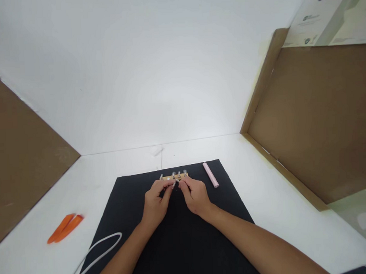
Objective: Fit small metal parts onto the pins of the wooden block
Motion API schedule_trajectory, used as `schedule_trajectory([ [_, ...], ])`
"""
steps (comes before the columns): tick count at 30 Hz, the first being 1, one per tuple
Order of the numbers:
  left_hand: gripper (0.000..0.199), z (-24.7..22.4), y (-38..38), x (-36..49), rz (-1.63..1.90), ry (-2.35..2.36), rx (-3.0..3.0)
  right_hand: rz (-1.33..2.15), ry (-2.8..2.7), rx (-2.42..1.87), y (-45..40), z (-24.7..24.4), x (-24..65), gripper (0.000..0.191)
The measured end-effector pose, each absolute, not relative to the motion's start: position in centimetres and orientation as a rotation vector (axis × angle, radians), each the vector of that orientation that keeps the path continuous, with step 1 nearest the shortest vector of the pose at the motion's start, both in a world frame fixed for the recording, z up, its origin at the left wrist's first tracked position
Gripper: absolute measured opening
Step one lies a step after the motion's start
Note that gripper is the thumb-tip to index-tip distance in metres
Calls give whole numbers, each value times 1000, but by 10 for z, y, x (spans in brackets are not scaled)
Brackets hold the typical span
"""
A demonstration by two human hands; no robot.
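Two arms reach in over a white bench (198,152), with brown cardboard panels (316,123) boxing in the right side. Black mat (182,254) sits mid-bench, probably as a dark ground so small metal bits show up. Off the mat at left: two orange pry tools (65,228). White cable (97,252) trails across the mat's near corner. Pink cylinder (210,175) lies at the far edge, parked clear of both hands. Tan strip (174,177) lies crosswise at the mat's far end, just ahead of the fingertips, with metal posts (179,174) standing along it. Left hand (155,205) is pinched closed on a small silver piece (174,185), held right at the strip. Right hand (195,195) is curled in beside it; can't tell if it's gripping.
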State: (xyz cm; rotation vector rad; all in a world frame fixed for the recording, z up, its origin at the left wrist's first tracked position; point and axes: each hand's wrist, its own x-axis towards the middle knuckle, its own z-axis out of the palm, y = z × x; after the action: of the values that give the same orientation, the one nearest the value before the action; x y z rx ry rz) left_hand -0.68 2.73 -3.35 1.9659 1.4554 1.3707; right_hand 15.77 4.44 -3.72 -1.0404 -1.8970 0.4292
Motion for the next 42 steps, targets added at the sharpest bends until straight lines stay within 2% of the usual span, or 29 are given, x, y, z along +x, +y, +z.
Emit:
schedule_trajectory([
  [12, 19, -32, 27, -6, 1407, 1510, 1846, 396, -2075, -871, 42, -38, 159, 32],
  [25, 16, -34, 27, -6, 1356, 1430, 1977, 453, -1880, -1010, 44, -36, 158, 34],
  [36, 16, -33, 27, -7, 1365, 1454, 1957, 384, -2058, -865, 41, -38, 159, 32],
  [42, 16, -34, 27, -6, 1325, 1436, 1967, 445, -1956, -914, 41, -37, 159, 32],
])
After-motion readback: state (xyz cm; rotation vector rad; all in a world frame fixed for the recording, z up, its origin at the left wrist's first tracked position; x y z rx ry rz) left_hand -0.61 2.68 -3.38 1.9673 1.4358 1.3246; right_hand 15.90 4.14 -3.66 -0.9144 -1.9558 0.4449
